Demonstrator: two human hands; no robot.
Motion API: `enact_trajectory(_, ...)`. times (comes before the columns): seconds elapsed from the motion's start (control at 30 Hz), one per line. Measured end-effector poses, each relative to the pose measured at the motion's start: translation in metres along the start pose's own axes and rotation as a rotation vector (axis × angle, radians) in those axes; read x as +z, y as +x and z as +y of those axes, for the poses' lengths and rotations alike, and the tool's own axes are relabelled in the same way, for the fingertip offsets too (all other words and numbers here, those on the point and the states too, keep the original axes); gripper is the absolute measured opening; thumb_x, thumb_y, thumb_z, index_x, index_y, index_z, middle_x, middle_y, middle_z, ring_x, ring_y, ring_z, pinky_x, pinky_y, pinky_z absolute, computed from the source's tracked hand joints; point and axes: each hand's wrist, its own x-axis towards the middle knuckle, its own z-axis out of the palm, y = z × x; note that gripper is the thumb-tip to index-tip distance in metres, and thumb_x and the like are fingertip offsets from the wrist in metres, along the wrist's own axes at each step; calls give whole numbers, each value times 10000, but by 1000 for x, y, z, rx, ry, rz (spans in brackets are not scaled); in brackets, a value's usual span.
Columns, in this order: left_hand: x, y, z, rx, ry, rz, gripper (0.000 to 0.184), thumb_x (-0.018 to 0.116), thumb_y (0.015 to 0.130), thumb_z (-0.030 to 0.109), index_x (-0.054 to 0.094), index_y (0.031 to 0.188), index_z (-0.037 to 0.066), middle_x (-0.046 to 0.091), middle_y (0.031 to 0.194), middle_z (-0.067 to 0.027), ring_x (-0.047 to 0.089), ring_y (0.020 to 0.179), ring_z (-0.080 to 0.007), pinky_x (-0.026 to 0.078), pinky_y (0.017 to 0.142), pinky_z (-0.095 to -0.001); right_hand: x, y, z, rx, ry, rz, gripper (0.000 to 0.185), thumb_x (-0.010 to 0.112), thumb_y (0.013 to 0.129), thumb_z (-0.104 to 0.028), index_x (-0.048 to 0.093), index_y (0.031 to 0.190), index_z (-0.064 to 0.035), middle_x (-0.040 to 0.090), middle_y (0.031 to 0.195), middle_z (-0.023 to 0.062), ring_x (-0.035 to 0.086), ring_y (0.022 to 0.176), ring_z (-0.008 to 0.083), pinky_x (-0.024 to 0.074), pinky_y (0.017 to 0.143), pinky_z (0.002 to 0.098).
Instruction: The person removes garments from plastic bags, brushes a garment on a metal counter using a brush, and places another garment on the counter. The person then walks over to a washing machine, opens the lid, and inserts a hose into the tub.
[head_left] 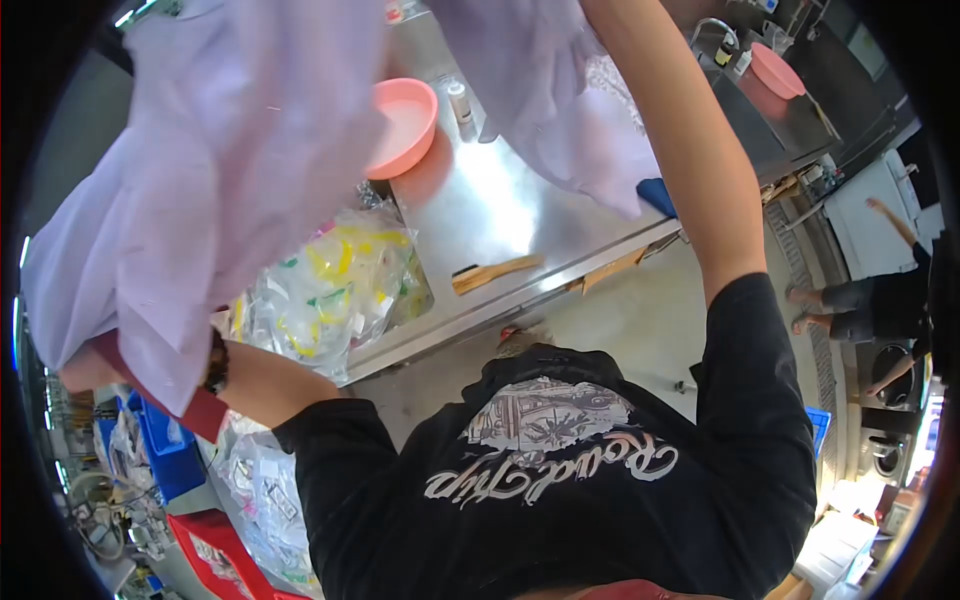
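A large lavender cloth (230, 150) is held up at the left, its folds hanging in front of the metal table. A second lavender stretch of cloth (545, 110) hangs at the top centre beside my right forearm; whether the two are one piece is hidden. My left hand (88, 368) is mostly covered by the cloth, so its fingers do not show. A dark bracelet (216, 362) is on that wrist, and a red strip (170, 385) lies behind it. My right arm reaches up past the top edge, with its hand out of view.
On the metal table (480, 215) are a pink basin (407, 130), a white bottle (459, 103), a wooden-handled brush (497, 273) and plastic bags (335, 285). A dark blue item (656, 197) lies at its edge. Another person (870, 305) is at far right. Blue (165, 450) and red crates (215, 550) stand lower left.
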Motion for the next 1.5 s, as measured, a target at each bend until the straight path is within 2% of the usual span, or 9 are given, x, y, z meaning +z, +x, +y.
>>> enact_trajectory(0.23,208,-43,34,178,42,326,142,612,855,78,709,916,-6,675,861,-52,579,761,-138,474,672,-254,-134,-71,83,310,-296,-73,396,552,897,-108,555,1286,-35,593,1254,124,578,1100,222,502,903,326)
enact_trajectory(0.27,210,-40,34,198,55,375,141,613,856,78,712,909,-6,677,854,-48,578,760,-135,473,673,-254,-164,-95,110,390,-198,-6,248,587,781,-70,638,1013,2,628,900,99,558,779,200,495,685,306)
enact_trajectory(0.33,266,-35,-24,140,-747,-109,176,491,790,34,626,893,78,608,896,-20,518,818,-103,408,785,-219,-247,-151,161,485,-348,-263,329,588,780,-47,634,1103,-4,647,992,115,593,846,203,501,720,308)
enact_trajectory(0.47,352,-64,-7,-444,-939,-367,177,461,711,-20,526,814,109,551,816,2,461,727,-85,357,689,-166,-273,-206,118,1031,-347,-396,534,606,808,0,540,1333,-68,618,1238,106,630,1013,208,493,802,266)
enact_trajectory(0.7,413,-88,-39,-563,-1121,-913,171,514,667,-4,523,811,89,575,836,-21,473,735,-90,360,686,-165,-204,-137,47,313,-134,-367,563,653,865,-156,473,1375,1,533,1355,139,518,1213,251,401,1040,363)
enact_trajectory(0.97,403,-85,5,-524,-675,-440,304,528,641,0,610,930,43,614,840,-42,502,717,-123,382,675,-188,-179,-68,78,720,-78,-954,271,665,864,-98,624,1124,-33,648,961,36,554,836,116,433,795,222)
enact_trajectory(1.13,391,-97,24,-197,99,-580,464,537,634,-5,645,1084,32,641,898,-54,509,713,-140,399,687,-201,-186,-31,70,701,121,-807,177,637,857,-33,646,1034,-24,634,863,10,524,740,78,409,678,177)
enact_trajectory(1.3,392,-114,47,-553,352,-751,526,566,639,-8,652,1153,62,666,1021,-81,571,770,-188,446,726,-253,-197,-7,86,849,211,-828,260,626,834,26,635,1088,-29,638,883,34,532,725,83,412,653,177)
enact_trajectory(1.5,398,-138,15,-227,656,-517,479,588,651,5,666,1118,79,686,1013,-103,612,782,-258,478,723,-334,-192,13,81,893,304,-751,314,617,810,70,634,1108,-29,649,896,63,541,721,89,414,639,178)
